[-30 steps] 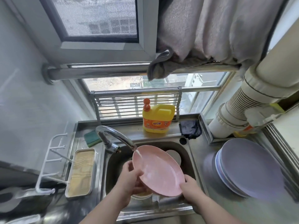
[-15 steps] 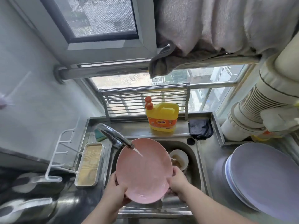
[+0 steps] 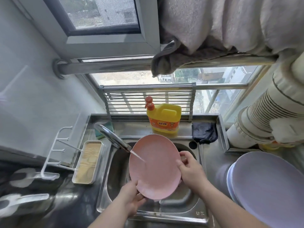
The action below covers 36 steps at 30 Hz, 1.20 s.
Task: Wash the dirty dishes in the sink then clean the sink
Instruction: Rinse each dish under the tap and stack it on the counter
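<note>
A pink plate (image 3: 156, 167) is held tilted over the steel sink (image 3: 115, 170), and water from the chrome tap (image 3: 111, 137) runs onto its face. My left hand (image 3: 131, 198) grips the plate's lower left rim. My right hand (image 3: 190, 170) holds its right rim, thumb on the front. The plate hides whatever lies in the basin.
A yellow detergent jug (image 3: 164, 119) and a dark cloth (image 3: 204, 131) sit on the ledge behind the sink, a green sponge (image 3: 105, 129) behind the tap. Stacked lilac plates (image 3: 266, 186) lie on the right counter. A white tray (image 3: 88, 162) and white rack (image 3: 56, 152) stand left.
The plate has been turned between my hands under the running water. My right hand has slid up its right rim, my left down to the bottom. The bowl in the sink is now hidden.
</note>
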Tool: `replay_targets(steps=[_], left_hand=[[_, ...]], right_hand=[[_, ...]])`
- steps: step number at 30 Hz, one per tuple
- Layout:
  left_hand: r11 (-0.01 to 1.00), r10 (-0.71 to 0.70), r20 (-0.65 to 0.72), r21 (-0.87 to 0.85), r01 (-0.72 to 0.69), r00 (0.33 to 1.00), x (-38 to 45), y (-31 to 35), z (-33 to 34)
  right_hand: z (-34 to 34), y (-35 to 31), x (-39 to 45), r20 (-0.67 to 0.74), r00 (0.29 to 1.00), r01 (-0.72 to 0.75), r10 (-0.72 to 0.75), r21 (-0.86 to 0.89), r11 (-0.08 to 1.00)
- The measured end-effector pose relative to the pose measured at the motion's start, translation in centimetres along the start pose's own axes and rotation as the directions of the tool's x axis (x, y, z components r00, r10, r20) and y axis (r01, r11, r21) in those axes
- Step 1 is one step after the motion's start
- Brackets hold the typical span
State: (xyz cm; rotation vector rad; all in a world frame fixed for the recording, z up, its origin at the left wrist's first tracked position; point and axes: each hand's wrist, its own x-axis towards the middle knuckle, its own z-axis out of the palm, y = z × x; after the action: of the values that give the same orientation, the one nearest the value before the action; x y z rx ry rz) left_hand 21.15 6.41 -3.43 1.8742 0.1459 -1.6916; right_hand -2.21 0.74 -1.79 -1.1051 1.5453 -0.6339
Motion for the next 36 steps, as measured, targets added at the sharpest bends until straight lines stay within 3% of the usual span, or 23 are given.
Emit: replay_targets(steps=[5,9,13,17,21,24,29,36], left_hand=[[0.998,0.005,0.005,0.066,-0.005,1.0,-0.3,0.1,2.5],[0.997,0.006,-0.038,0.078,-0.003,0.999,0.0,0.4,2.4],[0.99,0.105,-0.05,0.095,-0.1,0.993,0.1,1.6,1.0],[0.953,0.275,-0.046,0.143,-0.266,0.96,-0.3,3.1,-0.7],[0.916,0.376,-0.047,0.168,-0.363,0.925,-1.0,3.8,-2.4],[0.911,0.396,-0.103,0.167,-0.376,0.913,-1.2,3.9,-3.6],[0.956,0.293,-0.171,0.075,-0.284,0.941,-0.3,3.1,-4.7],[0.997,0.061,-0.075,-0.044,-0.064,0.995,0.6,0.9,-1.8]], right_hand=[[-2.1,-1.0,0.3,-0.063,0.998,0.02,-0.03,-0.159,0.987],[-2.6,0.0,0.9,-0.133,0.977,-0.186,0.168,-0.138,0.973],[-1.4,3.1,1.0,-0.066,0.934,-0.354,0.35,-0.072,0.932],[1.6,5.5,0.5,0.029,0.9,-0.434,0.436,-0.049,0.899],[5.3,6.5,0.9,0.117,0.864,-0.501,0.49,0.087,0.861],[7.7,6.0,1.3,0.137,0.882,-0.468,0.45,0.149,0.871],[7.8,4.3,1.3,0.028,0.959,-0.283,0.282,0.086,0.955],[2.9,0.4,0.1,-0.085,0.996,-0.031,0.024,-0.072,0.997]])
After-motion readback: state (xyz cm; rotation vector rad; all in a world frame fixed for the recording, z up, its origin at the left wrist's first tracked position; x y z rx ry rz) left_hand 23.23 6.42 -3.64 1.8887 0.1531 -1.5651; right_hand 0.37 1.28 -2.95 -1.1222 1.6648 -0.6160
